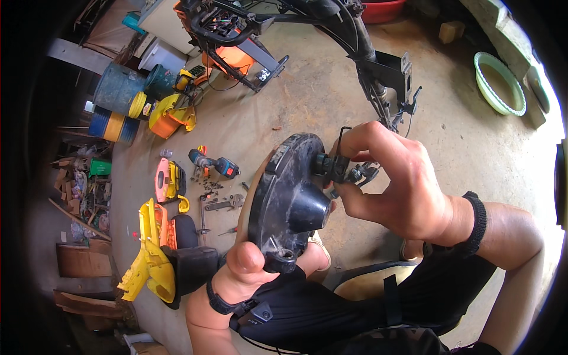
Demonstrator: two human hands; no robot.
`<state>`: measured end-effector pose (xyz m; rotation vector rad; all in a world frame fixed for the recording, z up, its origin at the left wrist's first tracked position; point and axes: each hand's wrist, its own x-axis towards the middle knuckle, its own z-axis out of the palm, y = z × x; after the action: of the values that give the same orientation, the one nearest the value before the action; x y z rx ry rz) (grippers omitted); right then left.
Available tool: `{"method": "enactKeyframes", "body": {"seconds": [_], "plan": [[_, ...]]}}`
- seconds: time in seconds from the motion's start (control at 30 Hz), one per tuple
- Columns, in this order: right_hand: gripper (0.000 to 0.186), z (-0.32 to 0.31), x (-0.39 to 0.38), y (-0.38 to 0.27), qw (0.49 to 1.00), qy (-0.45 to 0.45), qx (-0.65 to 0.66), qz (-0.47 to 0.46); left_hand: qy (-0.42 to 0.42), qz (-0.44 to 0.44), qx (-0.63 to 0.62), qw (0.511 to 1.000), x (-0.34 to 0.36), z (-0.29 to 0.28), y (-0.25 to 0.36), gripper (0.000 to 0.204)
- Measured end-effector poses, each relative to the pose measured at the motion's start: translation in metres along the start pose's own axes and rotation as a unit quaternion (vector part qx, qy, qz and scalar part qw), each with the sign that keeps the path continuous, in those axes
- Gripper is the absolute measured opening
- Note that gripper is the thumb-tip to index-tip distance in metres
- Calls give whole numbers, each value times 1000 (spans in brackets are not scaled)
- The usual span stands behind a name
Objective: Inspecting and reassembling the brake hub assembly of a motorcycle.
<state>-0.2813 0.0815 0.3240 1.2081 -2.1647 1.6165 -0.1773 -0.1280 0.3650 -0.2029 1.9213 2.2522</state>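
In front of me, tilted on its side, is a black round plastic lamp housing [278, 201], dusty, with a conical bulge on its back. My left hand [244, 266] is closed around its lower edge; the thumb shows, while the other fingers are mostly hidden behind the housing. At the back of the housing, near its upper right, my right hand [402, 189] pinches a small black bulb socket [338, 168] between thumb and fingers. A short black wire loops up from the socket. Beside it, a dark connector piece [364, 173] shows under the fingers.
A stripped scooter frame [343, 29] with hanging cables stands ahead. On the floor to the left lie a cordless drill [214, 164], a wrench [219, 205], scattered screws and yellow body panels [151, 269]. Buckets [118, 89] stand farther left; a pale green basin [499, 83] stands far right.
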Motion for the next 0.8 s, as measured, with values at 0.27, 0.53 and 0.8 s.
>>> {"method": "enactKeyframes", "body": {"seconds": [0.27,0.53,0.8], "plan": [[41,3,-2,3,1000,-4,14,22,-28,21,-62,997,7,-2,-4,145],[62,-1,-3,3,994,-31,95,45,-40,17,-60,997,6,-6,-3,156],[92,-5,0,1,982,-50,151,99,-49,20,-62,997,8,-7,-3,159]]}}
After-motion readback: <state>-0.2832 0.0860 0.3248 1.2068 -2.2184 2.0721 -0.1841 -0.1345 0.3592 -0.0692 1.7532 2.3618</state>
